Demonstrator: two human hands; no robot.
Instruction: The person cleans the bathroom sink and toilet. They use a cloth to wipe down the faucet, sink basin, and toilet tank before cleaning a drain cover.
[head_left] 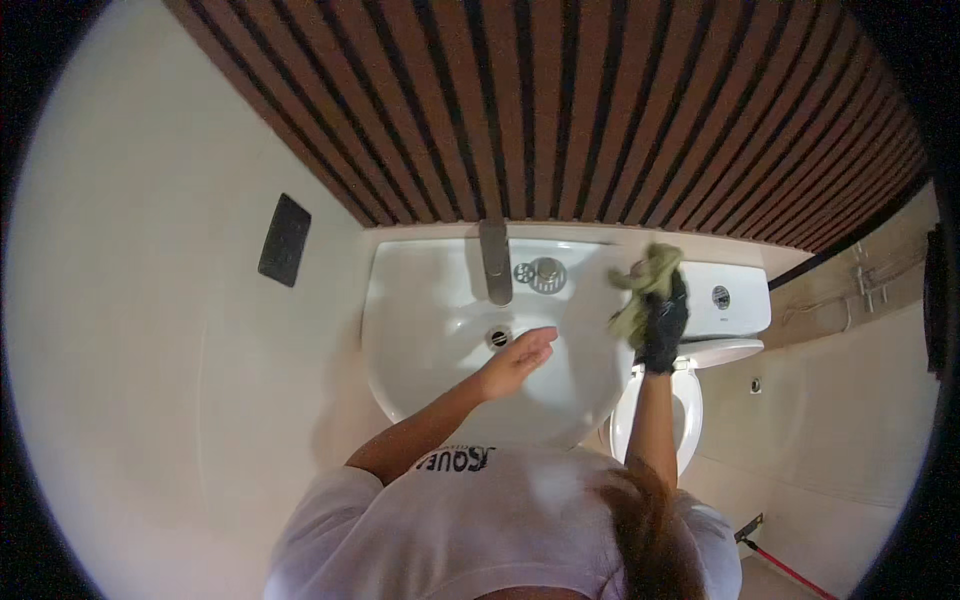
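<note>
My right hand (664, 325), in a black glove, grips a crumpled green cloth (657, 268) above the right rim of the white washbasin (412, 262). Part of the cloth hangs down on the left side of the glove. Bare and empty, my left hand (514, 364) is over the bowl with its fingers stretched out, just right of the drain (499, 339). A grey faucet (495, 262) rises at the basin's back edge. To its right, a small round-ended holder (547, 276) rests on the ledge.
Right of the basin stands a white toilet with its tank (722, 298) and raised lid (722, 352). Brown slatted panelling (540, 110) lines the far wall. A dark plate (285, 240) is on the left wall. A red-handled tool (790, 572) lies at lower right.
</note>
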